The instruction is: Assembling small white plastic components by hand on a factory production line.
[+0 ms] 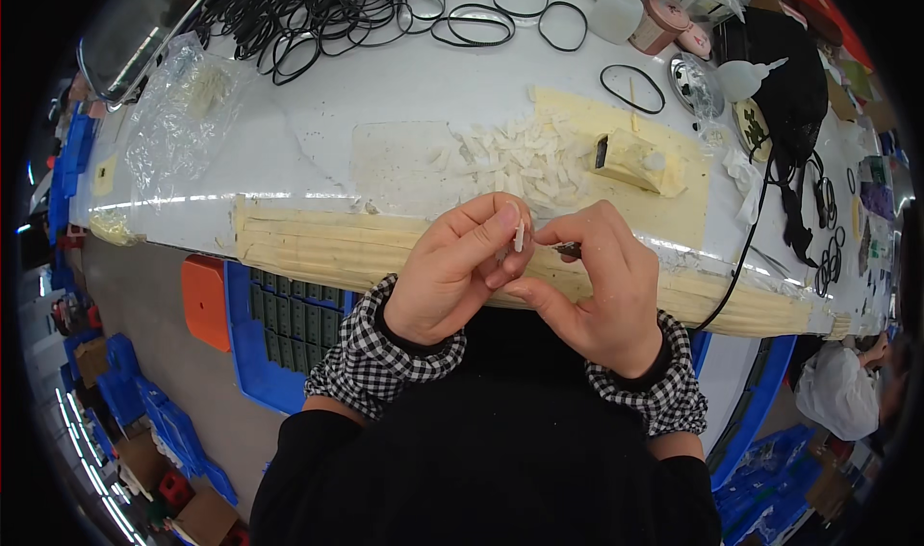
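Between the thumb and fingers of my left hand point(462, 262) is a small white strip point(520, 235), its end sticking up past the thumb tip. My right hand point(602, 281) is close beside it, index finger reaching toward the left fingertips and thumb held lower. A small dark piece point(568, 250) shows within its curled fingers; its kind cannot be made out. Just beyond both hands lies a loose pile of similar white strips point(525, 156) on the white table point(298, 152). A block wrapped in yellow tape point(640, 164), with a dark slot at one end, stands right of the pile.
Many black rubber bands point(318, 12) cover the far left of the table. A clear plastic bag point(183, 103) lies at left. Yellow tape point(318, 243) covers the front edge. A black cable point(751, 233) hangs at right. Blue crates point(236, 339) and an orange stool point(204, 301) stand below.
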Available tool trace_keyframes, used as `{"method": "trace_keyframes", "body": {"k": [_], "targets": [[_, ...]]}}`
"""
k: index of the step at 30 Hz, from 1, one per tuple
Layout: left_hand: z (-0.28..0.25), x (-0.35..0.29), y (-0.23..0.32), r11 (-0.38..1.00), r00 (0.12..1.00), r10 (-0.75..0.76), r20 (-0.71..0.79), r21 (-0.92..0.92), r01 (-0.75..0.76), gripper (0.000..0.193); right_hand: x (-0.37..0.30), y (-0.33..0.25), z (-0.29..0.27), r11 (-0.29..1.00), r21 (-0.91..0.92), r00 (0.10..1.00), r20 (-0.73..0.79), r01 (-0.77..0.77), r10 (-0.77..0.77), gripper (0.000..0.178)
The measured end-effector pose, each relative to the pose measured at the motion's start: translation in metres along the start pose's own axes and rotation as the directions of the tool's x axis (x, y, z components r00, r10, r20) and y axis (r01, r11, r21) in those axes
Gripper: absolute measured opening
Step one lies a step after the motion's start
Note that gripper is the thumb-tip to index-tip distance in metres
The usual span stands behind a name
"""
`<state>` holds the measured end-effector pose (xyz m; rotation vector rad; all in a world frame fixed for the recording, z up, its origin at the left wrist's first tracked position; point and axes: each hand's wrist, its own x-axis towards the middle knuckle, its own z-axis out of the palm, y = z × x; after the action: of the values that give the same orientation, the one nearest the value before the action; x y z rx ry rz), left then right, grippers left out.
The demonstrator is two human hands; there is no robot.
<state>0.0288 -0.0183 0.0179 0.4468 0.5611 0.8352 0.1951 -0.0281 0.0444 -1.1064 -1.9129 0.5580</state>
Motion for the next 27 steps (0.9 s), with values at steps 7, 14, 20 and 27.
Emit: {"method": "trace_keyframes", "body": {"k": [7,14,20,27], "targets": [[0.0043,-0.0034,0.0013,0.995,0.997,-0.077,-0.008,0.061,0.078,0.023,-0.0048,0.0035,-0.0014,0.970,-0.236,0.983,0.152,-0.060,0.098,0.035],[0.0050,-0.0048,0.0027,0.996,0.998,-0.054,-0.016,0.073,0.055,0.020,-0.0028,0.0015,-0.0012,0.965,-0.255,0.977,0.185,-0.054,0.103,0.033],[0.0041,-0.0043,0.0025,0.995,0.999,-0.051,-0.017,0.088,0.052,0.020,-0.0036,0.0017,-0.0008,0.958,-0.285,0.977,0.193,-0.033,0.091,0.033],[0.0040,-0.0050,0.0006,0.991,0.999,-0.010,-0.032,0.135,0.014,0.023,-0.0033,0.0008,-0.0010,0.957,-0.284,0.980,0.170,-0.053,0.105,0.031]]}}
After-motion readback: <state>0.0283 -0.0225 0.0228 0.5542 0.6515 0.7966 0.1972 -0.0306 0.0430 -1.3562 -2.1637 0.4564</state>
